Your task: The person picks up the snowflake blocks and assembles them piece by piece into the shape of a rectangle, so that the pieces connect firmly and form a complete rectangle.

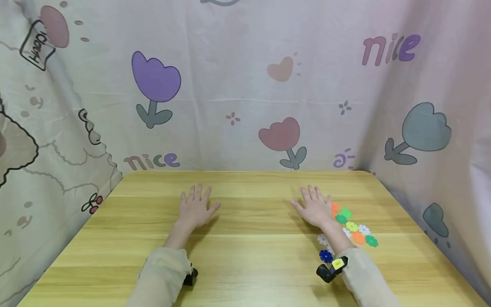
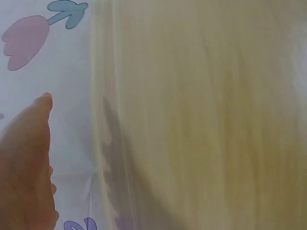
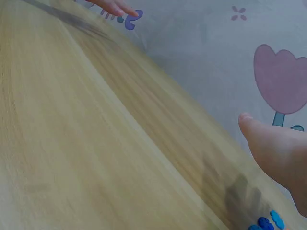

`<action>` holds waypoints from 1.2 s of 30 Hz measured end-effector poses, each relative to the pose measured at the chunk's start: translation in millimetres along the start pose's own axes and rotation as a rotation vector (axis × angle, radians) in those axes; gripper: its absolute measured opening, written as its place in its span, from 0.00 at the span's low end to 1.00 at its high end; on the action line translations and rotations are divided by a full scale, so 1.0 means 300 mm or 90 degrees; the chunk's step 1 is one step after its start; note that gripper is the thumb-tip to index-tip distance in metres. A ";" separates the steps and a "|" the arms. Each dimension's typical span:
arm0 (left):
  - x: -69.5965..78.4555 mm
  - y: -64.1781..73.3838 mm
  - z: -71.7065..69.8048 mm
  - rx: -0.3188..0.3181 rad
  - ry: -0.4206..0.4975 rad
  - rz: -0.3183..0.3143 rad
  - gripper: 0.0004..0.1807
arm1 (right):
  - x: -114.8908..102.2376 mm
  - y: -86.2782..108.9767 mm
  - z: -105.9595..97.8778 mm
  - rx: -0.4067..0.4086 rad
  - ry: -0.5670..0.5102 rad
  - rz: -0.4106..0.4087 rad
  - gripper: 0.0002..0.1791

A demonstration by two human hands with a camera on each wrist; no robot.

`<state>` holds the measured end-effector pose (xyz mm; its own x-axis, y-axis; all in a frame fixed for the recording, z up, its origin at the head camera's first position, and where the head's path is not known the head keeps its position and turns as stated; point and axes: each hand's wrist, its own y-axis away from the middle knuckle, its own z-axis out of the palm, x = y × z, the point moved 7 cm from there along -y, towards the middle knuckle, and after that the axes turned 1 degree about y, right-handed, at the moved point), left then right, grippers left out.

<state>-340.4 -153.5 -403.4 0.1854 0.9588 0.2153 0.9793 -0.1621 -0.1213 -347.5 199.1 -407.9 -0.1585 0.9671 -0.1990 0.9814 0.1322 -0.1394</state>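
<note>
My left hand [image 1: 194, 209] is held over the left half of the wooden table, palm down with fingers spread and nothing in it. On the right, my right hand [image 1: 315, 209] mirrors it, also spread and holding nothing. Small toothed plastic discs lie in a loose group under and beside the right wrist: a dark blue disc [image 1: 326, 256], an orange disc [image 1: 358, 237], a green disc [image 1: 371, 241], a yellow disc [image 1: 351, 226] and white ones. The right hand and forearm hide part of the group. In the right wrist view, a few blue discs [image 3: 277, 219] show below the thumb.
The wooden table [image 1: 253, 268] stretches to a patterned curtain [image 1: 230, 85], which hangs behind it and along both sides. A black wrist camera [image 1: 332, 269] sits on the right wrist, and another camera [image 1: 190, 276] is on the left.
</note>
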 end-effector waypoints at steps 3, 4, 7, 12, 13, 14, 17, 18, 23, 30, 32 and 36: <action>0.026 0.000 -0.004 -0.006 0.008 0.000 0.42 | 0.016 0.007 -0.019 0.011 -0.016 0.004 0.44; 0.040 0.001 -0.005 -0.006 0.013 0.002 0.42 | 0.024 0.010 -0.028 0.018 -0.024 0.005 0.44; 0.095 0.004 -0.011 -0.009 0.028 0.018 0.43 | 0.055 0.031 -0.065 0.043 -0.055 0.002 0.44; 0.210 0.018 -0.034 0.003 0.084 0.069 0.45 | 0.136 0.095 -0.144 0.081 -0.171 0.008 0.41; 0.234 0.019 -0.039 0.008 0.098 0.081 0.46 | 0.156 0.112 -0.160 0.084 -0.204 0.016 0.41; 0.259 0.020 -0.044 0.018 0.116 0.096 0.46 | 0.178 0.130 -0.175 0.087 -0.238 0.025 0.41; 0.340 0.025 -0.050 0.028 0.184 0.135 0.45 | 0.253 0.188 -0.210 0.104 -0.317 0.053 0.38; 0.368 0.027 -0.049 0.027 0.209 0.145 0.45 | 0.281 0.207 -0.218 0.111 -0.330 0.060 0.37; 0.494 0.051 -0.027 -0.022 0.396 0.162 0.37 | 0.412 0.295 -0.221 0.094 -0.328 0.096 0.31; 0.648 0.074 0.046 -0.093 0.502 0.181 0.19 | 0.514 0.369 -0.168 -0.021 -0.306 0.133 0.35; 0.691 0.080 0.071 -0.114 0.512 0.182 0.14 | 0.531 0.377 -0.151 -0.050 -0.297 0.135 0.35; 0.769 0.102 0.121 -0.169 0.520 0.189 0.09 | 0.554 0.384 -0.121 -0.098 -0.276 0.142 0.35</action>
<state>-270.6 71.3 -392.7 0.3339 0.4221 0.8428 0.8499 -0.5216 -0.0755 -256.9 383.0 -421.7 0.0580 0.8003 -0.5968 0.9960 -0.0053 0.0897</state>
